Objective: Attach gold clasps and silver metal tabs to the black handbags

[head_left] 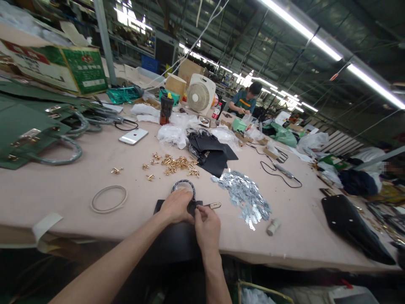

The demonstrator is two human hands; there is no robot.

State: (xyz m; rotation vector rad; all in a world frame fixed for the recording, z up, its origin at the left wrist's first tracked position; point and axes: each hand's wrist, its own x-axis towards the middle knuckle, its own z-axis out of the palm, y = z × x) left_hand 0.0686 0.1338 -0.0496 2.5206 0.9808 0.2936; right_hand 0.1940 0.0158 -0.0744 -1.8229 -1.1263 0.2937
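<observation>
No text is legible, even on the carton [85, 69].

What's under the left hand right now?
Under the left hand lies a black piece, and a dark handle loops out beyond it. Whatever sits directly beneath the palm is covered and cannot be seen.

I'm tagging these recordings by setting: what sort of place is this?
Probably a bag-making workshop: green handled bags lie on the long table, a dark looped handle is at the person's left hand, and piles of gold-coloured fittings and flat silvery pieces lie nearby.
</observation>
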